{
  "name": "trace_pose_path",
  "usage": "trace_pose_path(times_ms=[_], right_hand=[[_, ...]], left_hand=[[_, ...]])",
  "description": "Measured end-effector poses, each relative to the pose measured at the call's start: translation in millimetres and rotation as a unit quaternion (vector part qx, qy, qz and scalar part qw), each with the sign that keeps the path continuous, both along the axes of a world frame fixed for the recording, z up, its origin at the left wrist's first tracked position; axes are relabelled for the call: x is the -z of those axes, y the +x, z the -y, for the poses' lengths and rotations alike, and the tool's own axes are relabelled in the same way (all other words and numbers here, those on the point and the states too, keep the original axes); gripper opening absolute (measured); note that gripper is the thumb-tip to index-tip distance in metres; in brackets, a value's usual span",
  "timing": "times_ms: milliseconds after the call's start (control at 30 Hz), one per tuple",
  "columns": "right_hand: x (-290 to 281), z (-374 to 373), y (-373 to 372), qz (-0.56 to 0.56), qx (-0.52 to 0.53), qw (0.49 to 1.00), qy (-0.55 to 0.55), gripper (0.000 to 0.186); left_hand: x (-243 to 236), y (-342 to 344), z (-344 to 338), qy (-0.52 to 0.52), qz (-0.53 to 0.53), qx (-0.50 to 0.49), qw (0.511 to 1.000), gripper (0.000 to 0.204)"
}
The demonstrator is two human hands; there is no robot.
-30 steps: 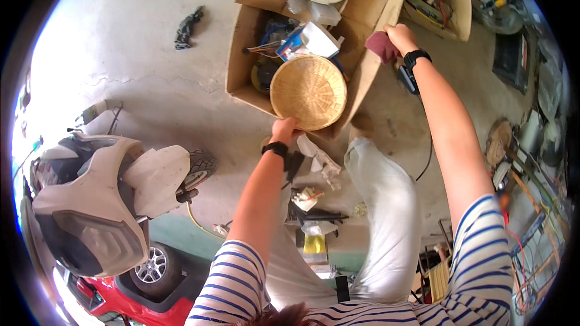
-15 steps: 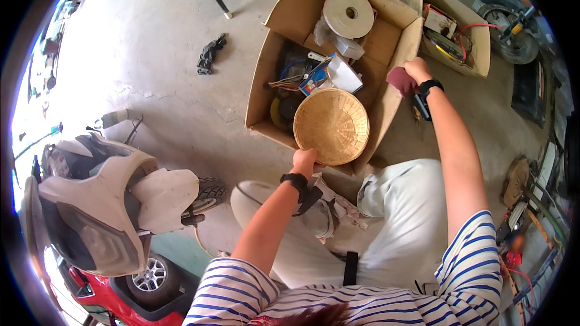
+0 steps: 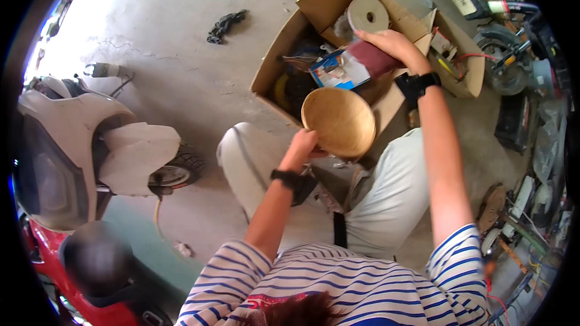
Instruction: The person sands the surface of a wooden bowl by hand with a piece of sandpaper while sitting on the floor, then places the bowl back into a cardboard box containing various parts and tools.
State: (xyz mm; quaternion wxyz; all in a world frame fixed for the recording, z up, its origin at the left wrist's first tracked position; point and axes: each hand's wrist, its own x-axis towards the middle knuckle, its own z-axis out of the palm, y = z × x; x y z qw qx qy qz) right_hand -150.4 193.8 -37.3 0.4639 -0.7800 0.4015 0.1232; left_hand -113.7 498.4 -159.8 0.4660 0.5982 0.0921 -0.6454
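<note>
A round, shallow woven basket (image 3: 339,124) tilts over the near side of an open cardboard box (image 3: 275,54). My left hand (image 3: 304,143) is closed on its near left rim. Over the box, my right hand (image 3: 394,47) holds a maroon cloth (image 3: 373,59), which hangs down from the fingers. Beneath the cloth lie a blue-and-white carton (image 3: 338,71) and a wide white roll (image 3: 368,14), both inside the box. Dark items and cords sit in the box's shaded left part, too dim to make out.
A smaller cardboard box (image 3: 468,84) with cords stands on the right. At left are a white scooter (image 3: 72,139) and a red ride-on vehicle (image 3: 48,247). A crumpled black item (image 3: 226,26) lies on the concrete floor. Scrap and tools line the right edge.
My right hand has swung left from outside the box to above it, bringing the maroon cloth along. The basket stays in my left hand, tilted a little differently. The whole view has shifted.
</note>
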Motion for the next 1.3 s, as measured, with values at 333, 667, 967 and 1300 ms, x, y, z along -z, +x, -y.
trace_pose_path(times_ms=[333, 667, 967, 1300], right_hand=[[-57, -61, 34, 0.476, -0.099, 0.867, -0.111, 0.035], [112, -103, 13, 0.348, -0.100, 0.886, -0.290, 0.036], [149, -147, -4, 0.384, -0.284, 0.860, -0.180, 0.048], [154, -110, -63, 0.262, -0.406, 0.808, -0.338, 0.031]], left_hand=[[-107, 129, 28, -0.119, 0.363, 0.085, 0.920, 0.029], [-9, 76, 32, -0.173, 0.196, -0.016, 0.965, 0.031], [2, 58, 20, -0.181, 0.210, -0.065, 0.959, 0.033], [38, 68, 23, -0.158, 0.306, -0.001, 0.939, 0.043]])
